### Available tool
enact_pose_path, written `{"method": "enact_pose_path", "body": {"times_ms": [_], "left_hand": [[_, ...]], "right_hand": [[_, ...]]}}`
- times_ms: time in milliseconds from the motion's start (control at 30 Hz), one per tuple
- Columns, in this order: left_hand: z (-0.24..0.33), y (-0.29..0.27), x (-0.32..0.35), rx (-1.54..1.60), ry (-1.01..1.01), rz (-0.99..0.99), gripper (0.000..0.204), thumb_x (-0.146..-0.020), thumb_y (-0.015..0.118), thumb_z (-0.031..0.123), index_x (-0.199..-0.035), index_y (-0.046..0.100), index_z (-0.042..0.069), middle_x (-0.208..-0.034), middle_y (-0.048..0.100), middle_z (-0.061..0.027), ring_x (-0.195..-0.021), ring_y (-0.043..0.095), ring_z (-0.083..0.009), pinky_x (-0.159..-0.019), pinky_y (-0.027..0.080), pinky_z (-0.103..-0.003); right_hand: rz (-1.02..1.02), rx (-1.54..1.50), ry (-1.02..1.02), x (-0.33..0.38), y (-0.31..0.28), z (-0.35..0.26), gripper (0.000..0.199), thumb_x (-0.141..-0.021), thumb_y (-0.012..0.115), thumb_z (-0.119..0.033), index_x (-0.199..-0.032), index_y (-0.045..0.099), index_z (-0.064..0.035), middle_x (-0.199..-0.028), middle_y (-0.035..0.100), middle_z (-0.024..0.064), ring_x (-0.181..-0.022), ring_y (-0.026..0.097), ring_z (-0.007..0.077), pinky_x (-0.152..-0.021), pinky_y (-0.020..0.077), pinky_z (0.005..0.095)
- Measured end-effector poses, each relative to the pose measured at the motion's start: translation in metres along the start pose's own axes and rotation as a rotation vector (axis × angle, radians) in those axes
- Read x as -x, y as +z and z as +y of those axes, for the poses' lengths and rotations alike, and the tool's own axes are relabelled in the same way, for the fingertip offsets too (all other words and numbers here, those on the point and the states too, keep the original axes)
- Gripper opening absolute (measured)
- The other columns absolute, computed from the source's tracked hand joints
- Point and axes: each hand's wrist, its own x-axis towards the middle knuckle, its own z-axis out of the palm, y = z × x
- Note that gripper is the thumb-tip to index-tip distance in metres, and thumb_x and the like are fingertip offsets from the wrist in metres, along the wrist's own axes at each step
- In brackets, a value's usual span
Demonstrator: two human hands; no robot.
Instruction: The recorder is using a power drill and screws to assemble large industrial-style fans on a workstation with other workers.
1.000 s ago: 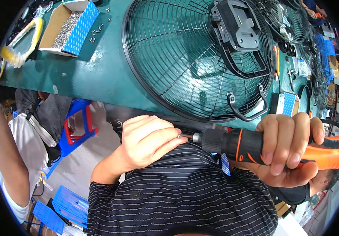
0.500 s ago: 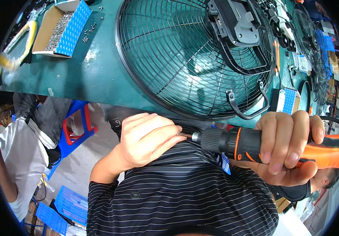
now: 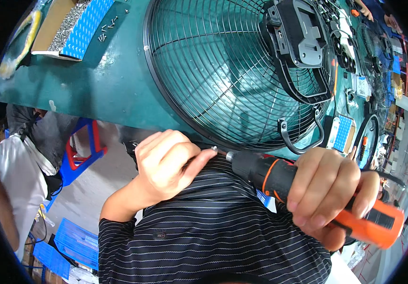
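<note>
My right hand [image 3: 329, 191] is wrapped round a black and orange electric screwdriver [image 3: 272, 177], held sideways in front of my striped shirt. Its bit points left, and a small silvery screw [image 3: 215, 148] shows at the tip, by my left thumb. My left hand [image 3: 166, 163] is closed, fingers curled in and thumb stretched toward the bit; whatever lies inside the curled fingers is hidden. Just beyond both hands, a round black wire fan grille [image 3: 204, 75] lies on the green table [image 3: 118, 97]. It carries a black housing [image 3: 303, 35] and a black curved handle [image 3: 301, 137].
An open blue-sided carton [image 3: 83, 33] of screws stands at the far left, with loose screws [image 3: 103, 35] beside it. Another small blue box [image 3: 341, 132] sits right of the grille. A person in white [image 3: 21, 175] is at the left, near a blue and red stool [image 3: 83, 146].
The screwdriver has tilted, its orange end dropping lower and its bit rising slightly. My left fingertips have come off the bit, so the screw now shows. The view has shifted a little.
</note>
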Motion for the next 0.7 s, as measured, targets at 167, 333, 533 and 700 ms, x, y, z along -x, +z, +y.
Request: {"method": "enact_pose_path", "body": {"times_ms": [167, 333, 533, 700], "left_hand": [[-0.004, 0.008, 0.003, -0.116, -0.047, 0.097, 0.032, -0.064, 0.087, 0.011, -0.066, 0.056, 0.008, -0.060, 0.048, -0.0024, -0.048, 0.048, -0.0190, -0.044, 0.035, -0.032], [-0.011, 0.007, 0.006, -0.072, -0.111, 0.034, 0.032, -0.065, 0.088, 0.008, -0.069, 0.056, 0.008, -0.062, 0.054, -0.0032, -0.049, 0.049, -0.0196, -0.045, 0.035, -0.032], [-0.016, 0.007, 0.010, -0.037, -0.142, 0.030, 0.031, -0.064, 0.088, 0.010, -0.069, 0.058, 0.008, -0.063, 0.054, -0.0028, -0.048, 0.050, -0.0196, -0.045, 0.038, -0.032], [-0.018, 0.007, 0.012, -0.025, -0.141, 0.084, 0.032, -0.061, 0.089, 0.011, -0.070, 0.058, 0.008, -0.063, 0.054, -0.0027, -0.049, 0.051, -0.0201, -0.044, 0.038, -0.032]], "right_hand": [[-0.237, 0.094, 0.054, -0.009, -0.001, 0.006, 0.049, -0.081, 0.083, -0.017, -0.116, 0.050, -0.0063, -0.079, 0.069, 0.0097, -0.062, 0.069, 0.0182, -0.057, 0.0598, 0.0299], [-0.246, 0.139, 0.109, -0.017, 0.008, 0.012, 0.049, -0.080, 0.083, -0.016, -0.116, 0.052, -0.0060, -0.078, 0.069, 0.0097, -0.063, 0.070, 0.0195, -0.058, 0.0601, 0.0301], [-0.296, 0.115, 0.207, -0.026, 0.012, 0.017, 0.049, -0.081, 0.083, -0.015, -0.117, 0.051, -0.0056, -0.079, 0.069, 0.0098, -0.062, 0.069, 0.0185, -0.057, 0.0599, 0.0290], [-0.314, 0.148, 0.199, -0.025, 0.016, 0.019, 0.046, -0.082, 0.081, -0.014, -0.117, 0.052, -0.0046, -0.079, 0.068, 0.0087, -0.060, 0.069, 0.0171, -0.055, 0.0591, 0.0268]]}}
